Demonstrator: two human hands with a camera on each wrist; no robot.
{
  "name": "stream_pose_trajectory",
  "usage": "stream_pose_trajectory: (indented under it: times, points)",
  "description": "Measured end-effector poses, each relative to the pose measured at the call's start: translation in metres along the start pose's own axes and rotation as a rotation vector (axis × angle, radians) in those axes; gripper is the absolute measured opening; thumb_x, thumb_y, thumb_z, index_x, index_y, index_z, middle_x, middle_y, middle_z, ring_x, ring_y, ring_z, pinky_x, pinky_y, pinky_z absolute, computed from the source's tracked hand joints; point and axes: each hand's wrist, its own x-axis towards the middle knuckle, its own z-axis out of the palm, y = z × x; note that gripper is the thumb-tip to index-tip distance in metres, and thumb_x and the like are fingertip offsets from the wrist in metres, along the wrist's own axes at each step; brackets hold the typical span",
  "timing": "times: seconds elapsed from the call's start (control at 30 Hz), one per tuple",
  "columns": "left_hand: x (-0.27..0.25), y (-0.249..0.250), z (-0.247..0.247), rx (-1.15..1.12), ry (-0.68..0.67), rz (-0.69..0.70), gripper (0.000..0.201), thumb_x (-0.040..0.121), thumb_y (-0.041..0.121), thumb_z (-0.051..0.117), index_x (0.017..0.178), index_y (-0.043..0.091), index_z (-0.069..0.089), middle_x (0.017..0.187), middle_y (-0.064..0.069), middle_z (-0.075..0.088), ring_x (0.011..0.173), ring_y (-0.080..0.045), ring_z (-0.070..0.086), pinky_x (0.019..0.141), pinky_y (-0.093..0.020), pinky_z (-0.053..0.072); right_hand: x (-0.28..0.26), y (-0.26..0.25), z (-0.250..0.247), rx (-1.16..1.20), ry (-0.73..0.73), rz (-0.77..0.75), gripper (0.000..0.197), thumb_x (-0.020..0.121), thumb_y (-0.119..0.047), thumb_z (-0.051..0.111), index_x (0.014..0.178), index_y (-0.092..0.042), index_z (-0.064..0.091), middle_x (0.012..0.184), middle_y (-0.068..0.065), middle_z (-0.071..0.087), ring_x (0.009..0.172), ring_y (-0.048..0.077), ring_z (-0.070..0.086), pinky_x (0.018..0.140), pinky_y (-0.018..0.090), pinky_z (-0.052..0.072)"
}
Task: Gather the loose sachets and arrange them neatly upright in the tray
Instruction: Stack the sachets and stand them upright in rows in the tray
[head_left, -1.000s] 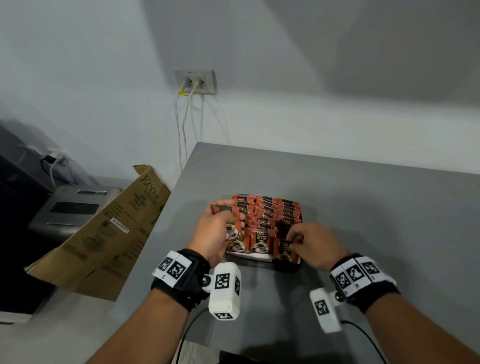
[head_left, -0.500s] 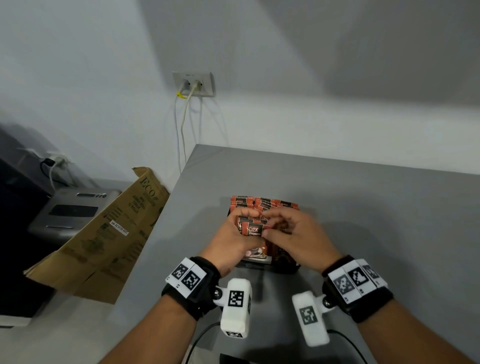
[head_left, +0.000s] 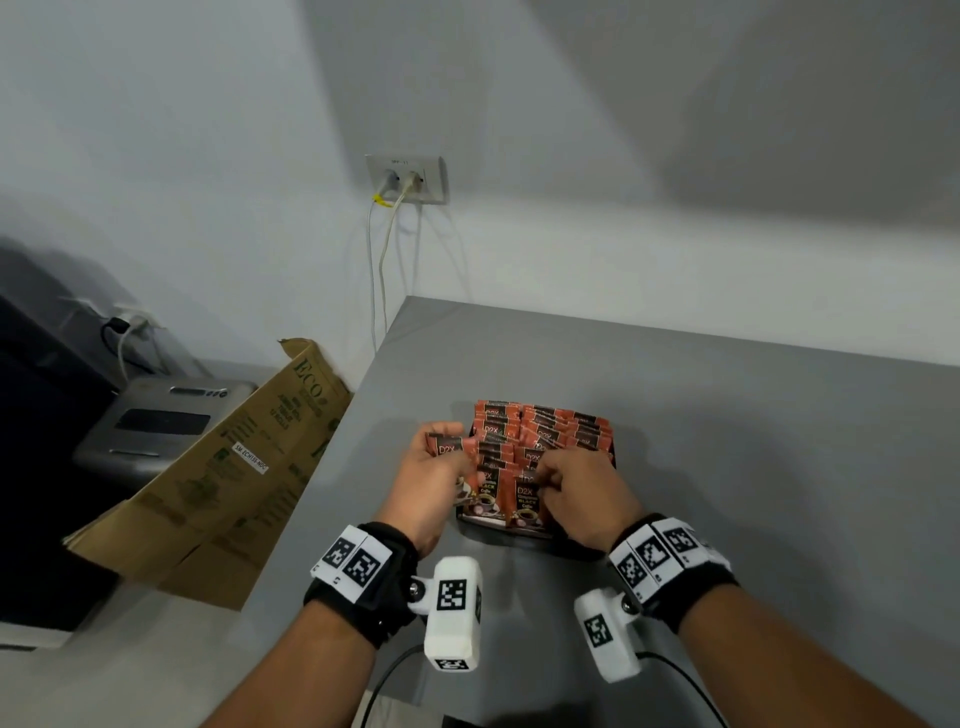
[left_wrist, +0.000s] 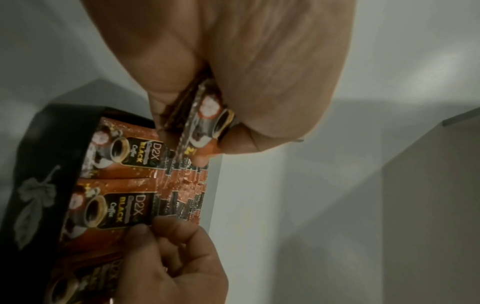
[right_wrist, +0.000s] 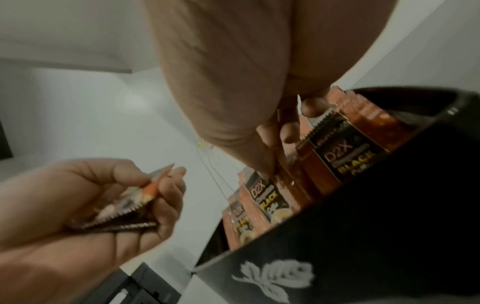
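- At the tray (head_left: 558, 538) on the grey surface (head_left: 727, 467), your left hand (head_left: 431, 483) has drawn back to the side, gripping a small stack of sachets (head_left: 448, 448).
- Your right hand (head_left: 582, 491) now pinches a standing sachet (right_wrist: 335, 131) in the rows, likely opening a slot.

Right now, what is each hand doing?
Left hand: grips loose coffee sachets.
Right hand: pinches sachet tops in the black tray.
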Motion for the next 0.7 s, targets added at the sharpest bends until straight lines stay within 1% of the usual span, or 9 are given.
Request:
stream_pose_trajectory:
  times: [0.07, 0.17, 0.23, 0.3, 0.43, 0.53, 0.6, 0.67, 0.7]
  points:
    - [-0.002, -0.001, -0.001, 0.034, -0.009, 0.007, 0.054, 0.071, -0.023, 0.049, 0.112, 0.012, 0.053, 0.085, -0.015, 0.065, 0.072, -0.025, 0.063, 0.06, -0.033, 0.054, 0.001, 0.002, 0.005, -0.031, 0.035, 0.008, 0.015, 0.091, -0.015, 0.066, 0.096, -0.028, 0.07, 0.099, -0.006, 0.066, 0.094, 0.011, 0.06, 0.089, 0.032, 0.054]
    - [-0.004, -0.005, -0.002, 0.07, -0.024, 0.018, 0.048, 0.076, -0.023, 0.052, 0.109, 0.012, 0.053, 0.089, -0.012, 0.068, 0.07, -0.023, 0.066, 0.056, -0.031, 0.054, 0.001, 0.004, 0.01, -0.088, 0.099, -0.031, 0.013, 0.091, -0.015, 0.067, 0.099, -0.023, 0.073, 0.099, -0.007, 0.063, 0.101, 0.012, 0.05, 0.091, 0.024, 0.044]
    - [-0.004, -0.007, -0.003, 0.1, -0.047, 0.024, 0.044, 0.079, -0.021, 0.054, 0.109, 0.012, 0.055, 0.09, -0.013, 0.071, 0.073, -0.025, 0.069, 0.062, -0.038, 0.058, 0.002, 0.007, 0.013, -0.11, 0.131, -0.046, 0.012, 0.091, -0.015, 0.067, 0.1, -0.021, 0.073, 0.102, -0.006, 0.064, 0.105, 0.014, 0.049, 0.093, 0.025, 0.043]
    - [-0.002, -0.011, -0.003, 0.149, -0.065, 0.029, 0.045, 0.078, -0.018, 0.059, 0.111, 0.013, 0.057, 0.092, -0.016, 0.072, 0.078, -0.032, 0.066, 0.076, -0.053, 0.055, 0.002, 0.009, 0.015, -0.117, 0.142, -0.043, 0.012, 0.092, -0.016, 0.067, 0.101, -0.02, 0.073, 0.103, -0.006, 0.064, 0.105, 0.013, 0.047, 0.095, 0.025, 0.043]
    - [0.0, -0.015, 0.0, 0.207, -0.079, 0.051, 0.052, 0.073, -0.017, 0.065, 0.113, 0.013, 0.056, 0.094, -0.017, 0.072, 0.081, -0.032, 0.063, 0.082, -0.056, 0.051, 0.0, 0.01, 0.012, -0.117, 0.155, -0.034, 0.017, 0.091, -0.02, 0.068, 0.107, -0.021, 0.072, 0.105, -0.008, 0.062, 0.104, 0.009, 0.045, 0.097, 0.025, 0.042]
    - [0.0, -0.017, 0.003, 0.192, -0.165, 0.072, 0.058, 0.07, -0.023, 0.071, 0.114, 0.012, 0.054, 0.101, -0.016, 0.073, 0.087, -0.026, 0.07, 0.086, -0.048, 0.057, -0.003, 0.001, -0.002, 0.172, 0.204, -0.064, 0.02, 0.085, -0.022, 0.072, 0.105, -0.027, 0.072, 0.102, -0.015, 0.064, 0.099, 0.006, 0.057, 0.094, 0.026, 0.047]
    - [-0.001, -0.016, 0.005, 0.197, -0.235, 0.085, 0.059, 0.07, -0.022, 0.073, 0.117, 0.009, 0.054, 0.098, -0.012, 0.074, 0.087, -0.022, 0.071, 0.081, -0.04, 0.058, -0.006, -0.012, -0.013, 0.428, 0.122, -0.072, 0.022, 0.084, -0.021, 0.074, 0.103, -0.031, 0.073, 0.095, -0.014, 0.071, 0.091, 0.004, 0.066, 0.087, 0.023, 0.052]
    - [-0.002, -0.014, 0.007, 0.221, -0.272, 0.09, 0.06, 0.07, -0.019, 0.075, 0.12, 0.008, 0.054, 0.097, -0.011, 0.073, 0.084, -0.023, 0.07, 0.079, -0.038, 0.058, -0.005, -0.023, -0.021, 0.49, 0.071, -0.09, 0.017, 0.084, -0.016, 0.076, 0.097, -0.028, 0.075, 0.085, -0.009, 0.075, 0.082, 0.005, 0.071, 0.083, 0.024, 0.055]
    - [-0.002, -0.013, 0.007, 0.216, -0.25, 0.093, 0.059, 0.071, -0.017, 0.075, 0.12, 0.008, 0.054, 0.097, -0.013, 0.073, 0.083, -0.025, 0.069, 0.079, -0.041, 0.057, -0.002, -0.026, -0.023, 0.478, 0.092, -0.091, 0.015, 0.083, -0.013, 0.076, 0.091, -0.026, 0.075, 0.08, -0.008, 0.075, 0.078, 0.005, 0.072, 0.081, 0.024, 0.056]
